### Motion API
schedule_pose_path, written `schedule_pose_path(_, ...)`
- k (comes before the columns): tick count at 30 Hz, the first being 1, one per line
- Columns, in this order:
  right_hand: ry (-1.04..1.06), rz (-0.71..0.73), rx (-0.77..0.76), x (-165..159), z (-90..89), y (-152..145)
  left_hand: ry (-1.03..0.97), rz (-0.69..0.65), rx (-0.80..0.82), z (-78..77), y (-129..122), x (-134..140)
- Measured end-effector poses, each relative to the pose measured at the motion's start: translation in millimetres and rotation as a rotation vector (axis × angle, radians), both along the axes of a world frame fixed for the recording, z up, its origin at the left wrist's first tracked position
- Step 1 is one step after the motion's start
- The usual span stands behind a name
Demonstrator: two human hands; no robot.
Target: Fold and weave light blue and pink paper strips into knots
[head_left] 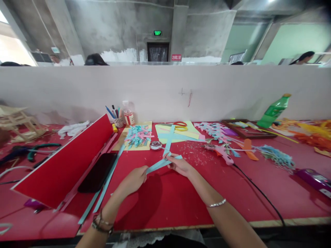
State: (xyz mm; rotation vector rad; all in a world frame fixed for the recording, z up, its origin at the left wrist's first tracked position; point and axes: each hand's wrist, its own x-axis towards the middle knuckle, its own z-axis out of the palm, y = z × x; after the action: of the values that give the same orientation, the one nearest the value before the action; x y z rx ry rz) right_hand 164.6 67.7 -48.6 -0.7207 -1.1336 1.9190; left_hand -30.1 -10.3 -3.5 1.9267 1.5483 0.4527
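My left hand pinches the lower left end of a light blue paper strip above the red tabletop. Around the strip's other end, near where it folds or crosses a second upright length, my right hand is closed. Whether these are one folded strip or two, I cannot tell. Just behind lie a small round tin and sheets of pale yellow and green paper, with scissors with red and yellow handles on them. A pile of blue and pink folded paper pieces sits to the left.
A red board stands on edge at left, beside a black phone and loose blue strips. At right lie a pink glue gun with its black cord, blue paper fringe and a leaning green bottle. A white partition closes the back.
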Motion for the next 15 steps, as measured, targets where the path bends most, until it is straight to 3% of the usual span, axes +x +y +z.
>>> schedule_pose_path(6, -0.006, -0.083, -0.03, 1, 3.6, -1, -0.06, -0.036, -0.02, 0.6, -18, -19)
schedule_pose_path(9, -0.01, -0.079, -0.006, 2, 4.0, -1, -0.07, 0.002, -0.047, 1.6, -25, -26)
schedule_pose_path(13, -0.08, 0.033, 0.039, 4, 2.7, 0, -0.07, 0.068, -0.048, 3.0, -31, -36)
schedule_pose_path(15, -0.105, 0.004, 0.048, 6, 2.1, 2, -0.085, 0.126, -0.045, 0.2, -31, -42)
